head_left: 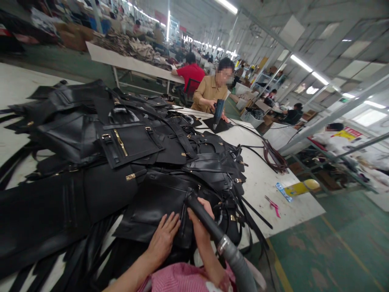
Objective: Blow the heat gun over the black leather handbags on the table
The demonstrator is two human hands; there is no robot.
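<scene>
Bag (pixel 156 192) lies under the flat, ungripping left hand (pixel 165 237), beside the right hand (pixel 198 226), whose grip is unclear.

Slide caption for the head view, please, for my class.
Left hand on a black bag, right hand behind a dark hose, more bags around.
</scene>
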